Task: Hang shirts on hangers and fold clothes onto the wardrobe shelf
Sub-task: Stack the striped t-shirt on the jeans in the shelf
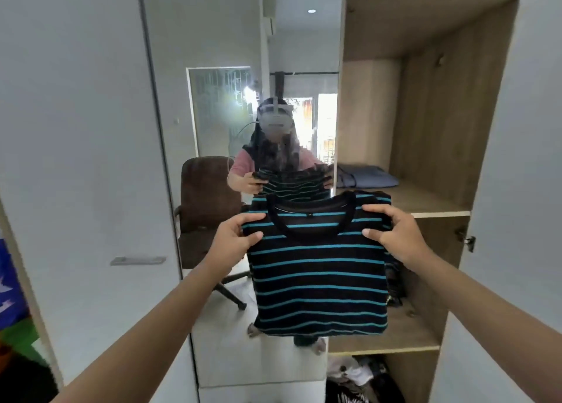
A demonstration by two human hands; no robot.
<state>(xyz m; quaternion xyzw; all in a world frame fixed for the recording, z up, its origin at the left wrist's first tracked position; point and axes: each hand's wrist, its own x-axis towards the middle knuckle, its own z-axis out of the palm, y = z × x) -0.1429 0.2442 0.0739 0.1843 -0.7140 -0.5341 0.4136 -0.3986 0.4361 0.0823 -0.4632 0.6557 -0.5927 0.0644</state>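
Note:
A black shirt with teal stripes (319,281) hangs flat in front of me, collar up, held by both shoulders. My left hand (234,238) pinches the left shoulder and my right hand (392,235) pinches the right shoulder. The shirt's sleeves look folded behind it. It hangs in front of the open wardrobe's wooden shelf (425,203), where a folded grey-blue garment (365,176) lies at the back left.
A mirror door (243,98) to the left of the wardrobe reflects a person holding the shirt, and a brown office chair (206,196). The lower shelf (395,338) is bare wood; dark and white clothes (359,378) pile beneath it. White wardrobe doors stand on both sides.

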